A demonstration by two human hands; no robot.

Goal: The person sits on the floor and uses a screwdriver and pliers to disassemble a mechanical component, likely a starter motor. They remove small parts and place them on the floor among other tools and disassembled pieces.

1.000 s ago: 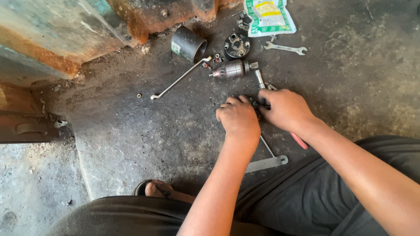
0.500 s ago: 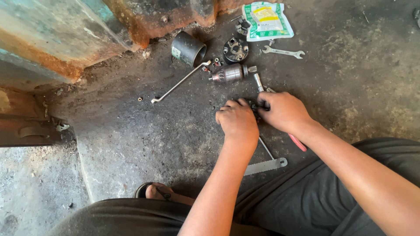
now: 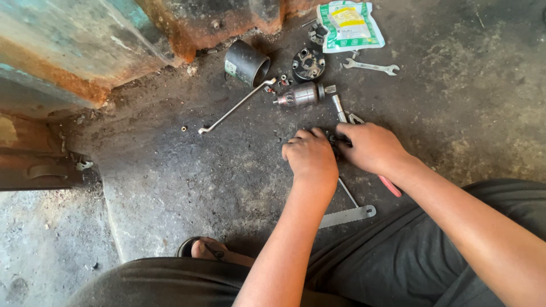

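Note:
My left hand [image 3: 311, 158] and my right hand [image 3: 371, 146] meet over a small dark part [image 3: 333, 142] on the concrete floor, both curled around it; the fingers hide most of it. Just beyond lie a grey motor armature [image 3: 301, 95], a dark round housing piece [image 3: 308, 63], a black cylindrical casing [image 3: 247, 62] and a long thin metal rod [image 3: 234, 107]. A flat metal strip [image 3: 347, 216] and a red-handled tool [image 3: 390, 186] lie under my right forearm.
A green and white packet [image 3: 348, 24] and an open-ended spanner [image 3: 371, 67] lie at the back. A rusty metal frame [image 3: 170, 28] runs along the upper left. My sandalled foot [image 3: 205, 249] sits near the bottom, beside dark trousers.
Both hands have stayed on the small part with only slight finger shifts; the camera view has drifted a little.

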